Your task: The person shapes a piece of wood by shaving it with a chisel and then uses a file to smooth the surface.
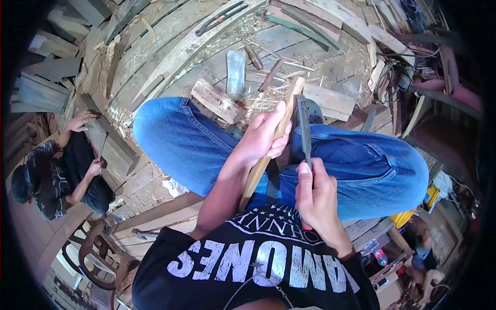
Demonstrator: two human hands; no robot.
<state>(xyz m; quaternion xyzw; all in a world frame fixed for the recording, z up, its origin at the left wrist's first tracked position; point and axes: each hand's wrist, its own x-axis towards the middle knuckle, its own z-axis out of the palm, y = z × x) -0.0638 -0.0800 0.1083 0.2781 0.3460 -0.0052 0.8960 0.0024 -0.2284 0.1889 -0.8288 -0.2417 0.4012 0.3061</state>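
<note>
1. Left hand [263, 137] is closed round a long wooden strip [290, 98]. The fingers wrap its middle and the thumb lies up along its edge.
2. The wooden strip runs at a slant from the person's lap out over the crossed legs. Its far end pokes past the knees.
3. Right hand [316, 194] sits just beside the strip's near end, on its right. It is fisted tight on a narrow metal tool [304, 129], thumb pressed on top.
4. The tool's dark blade stands up close alongside the strip. Whether the two touch, I cannot tell.
5. Under the strip are blue jeans [181, 139], legs folded.
6. Beyond the strip's far end lies a plank floor [289, 46] littered with shavings.
7. Just left of the strip's tip a short wood block [217, 101] lies flat, with a flat grey blade [236, 72] just past it.
8. Further out from the tip there's a wooden-handled tool [253, 56], and beyond that a pair of long pincers [219, 18].
9. Well apart from the strip, on its left, a co-worker [57, 170] sits low with both hands on a dark plank [111, 139].
</note>
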